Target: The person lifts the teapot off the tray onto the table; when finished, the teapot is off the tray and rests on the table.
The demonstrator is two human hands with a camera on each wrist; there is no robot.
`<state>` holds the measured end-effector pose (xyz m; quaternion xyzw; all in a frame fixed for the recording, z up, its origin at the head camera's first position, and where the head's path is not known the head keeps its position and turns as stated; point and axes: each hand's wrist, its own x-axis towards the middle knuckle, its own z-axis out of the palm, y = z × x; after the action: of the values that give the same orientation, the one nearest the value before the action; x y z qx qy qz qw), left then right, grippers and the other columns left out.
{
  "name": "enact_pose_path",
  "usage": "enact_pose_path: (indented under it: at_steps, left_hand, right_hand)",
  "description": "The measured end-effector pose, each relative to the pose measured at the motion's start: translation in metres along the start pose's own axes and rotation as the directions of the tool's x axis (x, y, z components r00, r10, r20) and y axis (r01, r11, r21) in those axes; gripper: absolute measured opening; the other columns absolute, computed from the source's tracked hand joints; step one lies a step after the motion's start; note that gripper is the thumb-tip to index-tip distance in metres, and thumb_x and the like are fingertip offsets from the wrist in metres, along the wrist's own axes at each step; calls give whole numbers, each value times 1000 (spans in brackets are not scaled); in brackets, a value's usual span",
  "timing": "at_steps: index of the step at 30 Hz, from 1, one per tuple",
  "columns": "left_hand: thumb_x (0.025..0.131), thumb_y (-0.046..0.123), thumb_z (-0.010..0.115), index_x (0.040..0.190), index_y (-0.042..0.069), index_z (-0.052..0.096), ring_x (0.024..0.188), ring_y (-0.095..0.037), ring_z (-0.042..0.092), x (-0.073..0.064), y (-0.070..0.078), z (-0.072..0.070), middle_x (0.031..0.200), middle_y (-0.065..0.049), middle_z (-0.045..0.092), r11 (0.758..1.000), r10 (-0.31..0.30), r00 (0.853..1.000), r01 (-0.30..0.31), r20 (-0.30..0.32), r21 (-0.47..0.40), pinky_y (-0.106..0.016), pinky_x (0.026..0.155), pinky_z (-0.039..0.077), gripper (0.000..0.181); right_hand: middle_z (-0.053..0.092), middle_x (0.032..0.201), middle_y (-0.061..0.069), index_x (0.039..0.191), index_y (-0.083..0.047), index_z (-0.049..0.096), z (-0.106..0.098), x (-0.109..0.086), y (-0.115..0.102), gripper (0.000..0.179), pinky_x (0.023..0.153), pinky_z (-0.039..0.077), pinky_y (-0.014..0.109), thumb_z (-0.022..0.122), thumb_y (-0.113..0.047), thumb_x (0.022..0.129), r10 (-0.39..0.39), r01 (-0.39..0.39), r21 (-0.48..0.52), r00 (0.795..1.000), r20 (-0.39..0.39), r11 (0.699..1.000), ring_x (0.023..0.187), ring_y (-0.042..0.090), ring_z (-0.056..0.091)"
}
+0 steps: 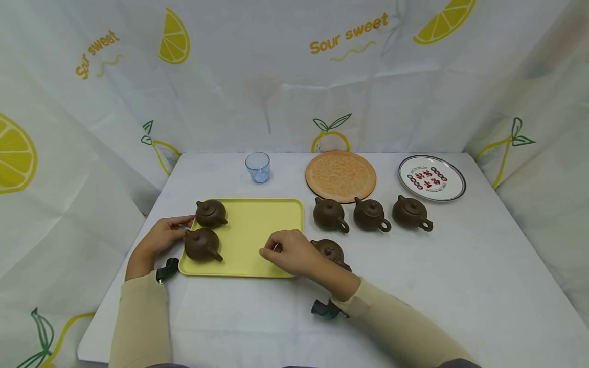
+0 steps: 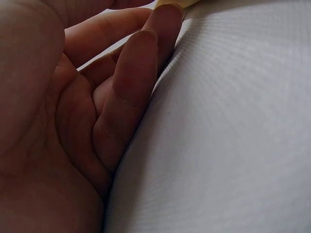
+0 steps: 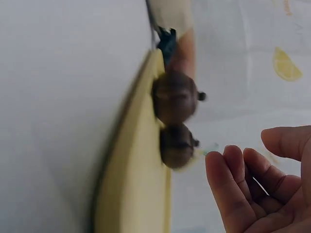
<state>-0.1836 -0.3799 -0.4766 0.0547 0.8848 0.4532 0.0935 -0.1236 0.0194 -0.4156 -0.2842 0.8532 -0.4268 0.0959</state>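
Note:
My left hand is at the left edge of a yellow tray, its fingertips touching the rim. In the left wrist view the fingers are slightly bent, with a bit of yellow rim at their tips. Two brown teapots stand on the tray's left side, a rear teapot and a front teapot. Over the tray's right part hovers my right hand, fingers loosely curled and nothing between them. Beside its wrist, right of the tray, another brown teapot is partly hidden by the forearm.
Three brown teapots stand in a row right of the tray: a left one, a middle one and a right one. Behind are a blue glass, a round tan mat and a white patterned plate.

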Motion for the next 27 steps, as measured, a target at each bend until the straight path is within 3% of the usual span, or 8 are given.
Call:
enact_pose_path:
  at_steps: [5, 11, 15, 20, 23, 27]
  left_hand:
    - [85, -1, 60, 134, -6, 55, 89, -3, 56, -1, 4, 1, 111, -19, 64, 1000, 13, 1000, -13, 2, -16, -15, 77, 43, 49]
    - [86, 1, 62, 134, -5, 55, 92, 1, 54, -2, 2, -1, 112, -18, 65, 1000, 25, 1000, -25, -1, 1, -13, 80, 41, 49]
    - [85, 0, 61, 134, -4, 56, 97, 2, 53, -3, 1, -3, 116, -18, 65, 999, 16, 1000, -16, 3, 35, -12, 82, 39, 49]
    - [84, -1, 61, 134, -4, 56, 100, 1, 53, -5, 3, -2, 119, -19, 63, 1000, 11, 1000, -11, 8, 13, -11, 83, 39, 50]
    - [85, -3, 60, 133, -7, 55, 101, -3, 54, -9, 15, 0, 119, -23, 62, 1000, 11, 1000, -11, 9, 11, -12, 83, 39, 49]
    - [85, -2, 60, 133, -6, 56, 102, -6, 54, -9, 19, -1, 118, -21, 63, 1000, 8, 1000, -8, 4, 22, -13, 83, 40, 48]
  right_hand:
    - [60, 70, -14, 82, -21, 68, 35, 27, -9, 15, 55, 43, 22, 65, -31, 93, 2, -1, -8, 995, 97, 1000, 59, 4, 52]
    - [59, 72, -16, 85, -19, 67, 60, 56, -24, 16, 57, 43, 19, 66, -33, 92, -23, 36, -86, 988, 152, 996, 63, 2, 52]
    - [58, 66, -15, 82, -20, 66, 75, 70, -28, 19, 54, 42, 19, 66, -37, 91, 18, -3, -100, 989, 150, 995, 61, 2, 52]
    - [55, 58, -14, 72, -23, 64, 89, 80, -26, 24, 51, 40, 19, 66, -37, 91, 53, -36, -140, 991, 126, 990, 56, 3, 50]
    - [54, 56, -13, 69, -23, 64, 94, 82, -25, 25, 51, 38, 19, 65, -35, 92, 48, -29, -157, 992, 115, 987, 56, 3, 49]
    - [56, 61, -14, 73, -22, 66, 96, 82, -25, 21, 54, 40, 18, 65, -30, 92, 38, -29, -93, 994, 99, 995, 58, 3, 50]
